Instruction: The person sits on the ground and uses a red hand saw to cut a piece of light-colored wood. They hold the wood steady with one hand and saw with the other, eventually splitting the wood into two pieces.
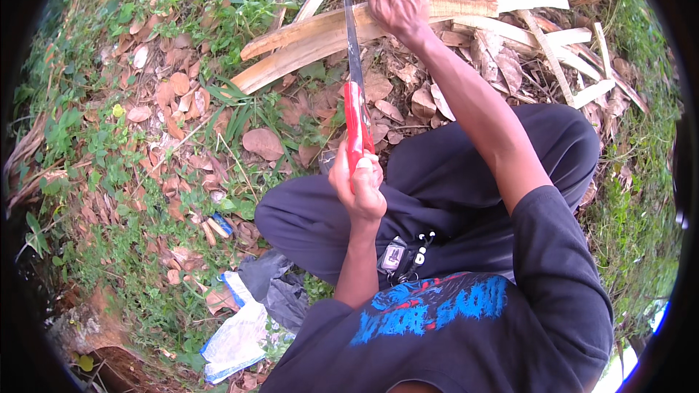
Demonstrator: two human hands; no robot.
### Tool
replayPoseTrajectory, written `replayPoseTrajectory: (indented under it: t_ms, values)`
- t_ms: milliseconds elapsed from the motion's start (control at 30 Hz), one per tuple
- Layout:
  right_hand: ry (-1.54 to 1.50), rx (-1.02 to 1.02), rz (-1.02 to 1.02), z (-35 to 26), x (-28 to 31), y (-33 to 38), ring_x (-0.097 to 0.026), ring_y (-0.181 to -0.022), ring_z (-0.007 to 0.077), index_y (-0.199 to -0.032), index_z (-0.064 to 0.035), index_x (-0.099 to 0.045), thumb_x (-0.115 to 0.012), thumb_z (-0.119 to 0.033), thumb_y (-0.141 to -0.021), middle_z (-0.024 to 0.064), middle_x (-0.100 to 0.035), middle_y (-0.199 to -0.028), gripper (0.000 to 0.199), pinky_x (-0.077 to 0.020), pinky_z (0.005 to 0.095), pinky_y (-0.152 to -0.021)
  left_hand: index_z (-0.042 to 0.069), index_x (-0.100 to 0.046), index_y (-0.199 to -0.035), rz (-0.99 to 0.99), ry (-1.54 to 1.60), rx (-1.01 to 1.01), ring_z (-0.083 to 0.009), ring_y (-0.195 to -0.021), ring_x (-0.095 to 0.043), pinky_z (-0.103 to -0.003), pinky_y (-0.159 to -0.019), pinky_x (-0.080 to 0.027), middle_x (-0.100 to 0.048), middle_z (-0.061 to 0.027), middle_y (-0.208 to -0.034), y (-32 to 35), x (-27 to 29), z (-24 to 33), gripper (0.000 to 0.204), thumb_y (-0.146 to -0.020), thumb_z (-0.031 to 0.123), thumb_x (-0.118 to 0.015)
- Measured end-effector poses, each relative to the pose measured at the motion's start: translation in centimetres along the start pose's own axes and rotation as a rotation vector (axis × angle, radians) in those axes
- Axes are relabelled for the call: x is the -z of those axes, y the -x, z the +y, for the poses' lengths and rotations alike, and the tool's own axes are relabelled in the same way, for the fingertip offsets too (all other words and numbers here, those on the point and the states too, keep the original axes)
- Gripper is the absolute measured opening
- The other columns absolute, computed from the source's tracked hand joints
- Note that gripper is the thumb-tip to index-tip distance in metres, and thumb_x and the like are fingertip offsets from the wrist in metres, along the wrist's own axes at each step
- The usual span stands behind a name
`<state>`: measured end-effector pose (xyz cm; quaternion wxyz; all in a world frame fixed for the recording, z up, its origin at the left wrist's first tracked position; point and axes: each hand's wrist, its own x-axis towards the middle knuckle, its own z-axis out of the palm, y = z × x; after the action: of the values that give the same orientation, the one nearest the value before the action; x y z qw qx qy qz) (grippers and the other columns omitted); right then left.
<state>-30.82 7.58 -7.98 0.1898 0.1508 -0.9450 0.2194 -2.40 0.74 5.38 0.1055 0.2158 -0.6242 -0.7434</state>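
Note:
My left hand is closed around the red handle of a hand saw. Its long narrow blade, seen almost edge-on, points away from me and lies across two pale strips of split wood. Right of the blade, my right hand is closed on the upper wood strip, its fingers partly hidden beneath the knuckles. The lower wood strip runs alongside, its near end angled down to the left. I cannot tell how deep the blade sits in the wood.
More split wood pieces lie crossed at the far right. Dry leaves and grass cover the ground. My folded legs are close below the wood. A crumpled plastic bag and a small blue packet lie at the left.

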Motion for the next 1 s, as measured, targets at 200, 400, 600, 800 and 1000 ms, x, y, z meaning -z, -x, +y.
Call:
replayPoseTrajectory:
  t_ms: [200,400,600,800,1000]
  values:
    - [0.022,-0.010,-0.098,0.1,0.0,-1.1,-0.047,-0.048,0.0179,-0.057,-0.0115,-0.050,-0.034,-0.032,-0.093,0.0067,-0.054,-0.056,0.044,-0.0450,0.0377,-0.048,-0.001,-0.050,-0.087,0.002,0.050,0.037,-0.0029,-0.047,-0.033,-0.019,-0.041,-0.027,-0.042,0.0012,-0.062,-3.0,0.3,2.9,0.018,-0.088,0.017,-0.046]
    - [0.058,0.040,0.035,0.1,-0.1,-1.0,-0.046,-0.043,0.0170,-0.054,-0.0118,-0.052,-0.035,-0.033,-0.092,0.0053,-0.053,-0.051,0.047,-0.0448,0.0379,-0.047,-0.003,-0.048,-0.085,-0.002,0.015,0.025,-0.0049,-0.045,-0.031,-0.021,-0.040,-0.026,-0.038,0.0003,-0.059,-0.8,1.5,0.9,0.017,-0.086,0.012,-0.039]
    - [0.023,-0.027,-0.265,-0.7,1.7,-1.1,-0.044,-0.041,0.0170,-0.052,-0.0129,-0.052,-0.036,-0.034,-0.095,0.0032,-0.052,-0.049,0.050,-0.0435,0.0356,-0.051,-0.002,-0.048,-0.084,0.049,0.027,0.059,-0.0049,-0.044,-0.030,-0.020,-0.040,-0.026,-0.038,0.0003,-0.058,0.4,0.6,1.8,0.018,-0.085,0.014,-0.039]
    - [0.026,0.114,0.038,0.2,0.4,1.1,-0.062,-0.085,0.0216,-0.077,-0.0062,-0.066,-0.040,-0.034,-0.094,0.0121,-0.067,-0.087,0.041,-0.0515,0.0398,-0.068,0.000,-0.048,-0.083,0.033,0.099,0.085,-0.0032,-0.049,-0.034,-0.019,-0.043,-0.027,-0.040,0.0010,-0.063,2.4,0.7,2.1,0.013,-0.086,0.012,-0.045]
    - [0.021,0.056,0.005,0.1,-0.1,-0.2,-0.063,-0.083,0.0251,-0.084,-0.0041,-0.066,-0.039,-0.033,-0.092,0.0147,-0.067,-0.091,0.040,-0.0506,0.0419,-0.074,-0.001,-0.048,-0.085,0.028,0.071,0.049,-0.0030,-0.050,-0.034,-0.019,-0.044,-0.027,-0.042,0.0003,-0.064,1.6,0.4,2.1,0.018,-0.089,0.017,-0.048]
